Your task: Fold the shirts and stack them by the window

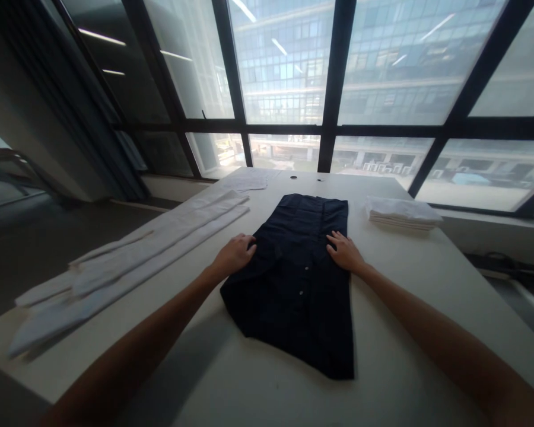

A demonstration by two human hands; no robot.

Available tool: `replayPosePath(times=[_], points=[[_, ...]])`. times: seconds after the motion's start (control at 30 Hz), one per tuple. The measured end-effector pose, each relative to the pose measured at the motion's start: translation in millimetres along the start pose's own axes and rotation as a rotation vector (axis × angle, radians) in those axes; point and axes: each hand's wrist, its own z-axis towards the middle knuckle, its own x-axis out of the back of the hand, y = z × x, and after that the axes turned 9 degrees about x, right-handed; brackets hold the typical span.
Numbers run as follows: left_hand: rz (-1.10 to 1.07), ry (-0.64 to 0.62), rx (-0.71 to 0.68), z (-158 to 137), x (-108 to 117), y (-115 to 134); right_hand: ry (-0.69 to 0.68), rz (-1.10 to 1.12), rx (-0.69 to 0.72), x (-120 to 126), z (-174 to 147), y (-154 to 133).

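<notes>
One dark garment lies flat on the white table, about midway between its left and right edges. Long axis runs from my side toward the far edge. Narrower, squared end points to that edge and the windows; wider end faces me, cut on a slant, its right corner reaching closest. Right side nearly straight, left side flaring outward.

My left hand rests at the garment's left side, fingers curled; whether they pinch cloth, I cannot tell. My right hand lies on the right side, palm down, fingers spread, nothing gripped.

Counts: one garment, two pale buttons showing on it, one above the other. One folded white stack near the table's right edge, toward the far right corner; layers too blurred to count. Long white cloths overlap along the left edge, lengthwise with it; number unclear. Two small dark spots close to the far edge.
</notes>
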Motion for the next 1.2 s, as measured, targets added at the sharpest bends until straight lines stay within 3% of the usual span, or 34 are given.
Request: replayPosePath(times=[0.1,0.2,0.3,0.43,0.53,0.63,0.87,0.97,1.07,1.2], points=[[0.106,0.033,0.131,-16,-10,-36,0.003,-0.005,0.008,-1,0,1],[0.019,-0.002,0.166,-24,-19,-46,0.006,-0.015,0.018,-2,0,3],[-0.289,-0.098,0.202,-22,-18,-41,0.008,-0.022,0.030,-3,-1,4],[-0.800,-0.276,0.383,-20,-5,-35,0.011,-0.010,0.028,-4,-1,6],[-0.968,-0.342,0.485,-19,1,-38,0.018,-0.013,0.036,-5,-1,7],[-1.087,-0.385,0.503,-13,-4,-41,0.021,-0.021,0.039,-6,0,7],[-1.176,-0.478,0.364,9,-16,-25,0.015,-0.013,0.028,-3,0,3],[-1.069,-0.389,0.287,19,-13,-13,0.018,-0.007,0.026,-1,-1,1],[-0.957,-0.282,0.116,28,-12,4,0.020,-0.002,0.031,0,-2,0],[-0.813,-0.257,-0.065,29,-16,34,0.025,0.005,0.026,1,-2,-1]])
